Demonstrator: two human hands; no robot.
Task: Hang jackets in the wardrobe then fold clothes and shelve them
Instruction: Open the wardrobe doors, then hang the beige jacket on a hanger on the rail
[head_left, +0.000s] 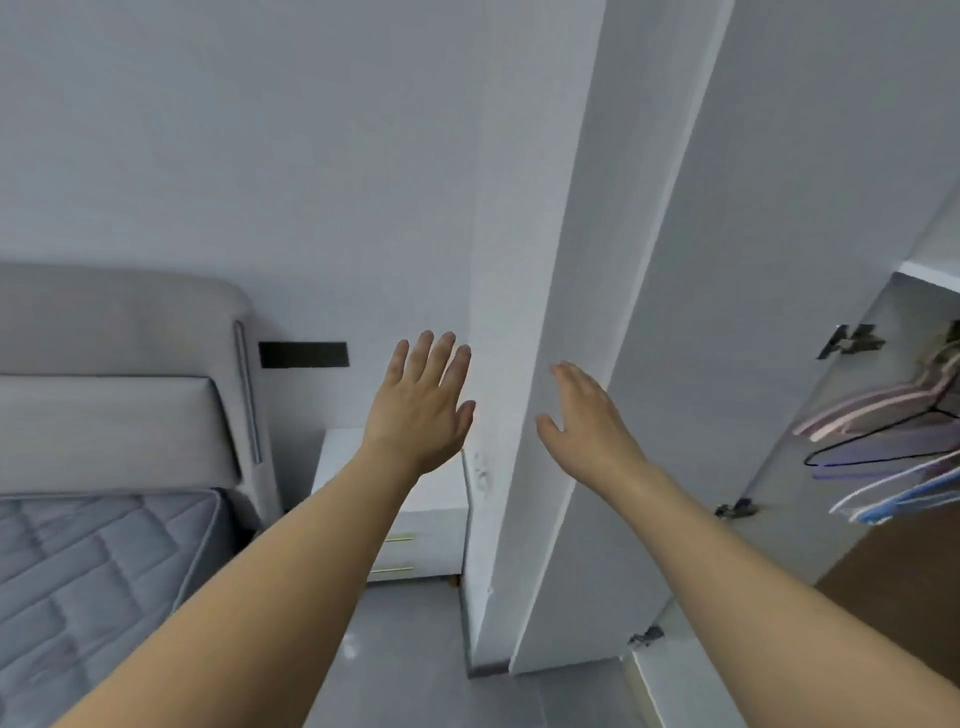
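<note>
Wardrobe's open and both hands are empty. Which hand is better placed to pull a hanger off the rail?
Probably the right hand: open, empty, and nearer the hangers inside the wardrobe door. The left hand is on the bed side.

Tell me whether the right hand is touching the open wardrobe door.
Cannot tell. In the head view the right hand overlaps the wardrobe door edge, fingers straight, but no contact or gap shows plainly.

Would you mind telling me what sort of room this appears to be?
Most likely a bedroom: a bed with a padded headboard, a white nightstand beside it, and an open wardrobe holding empty hangers.
</note>
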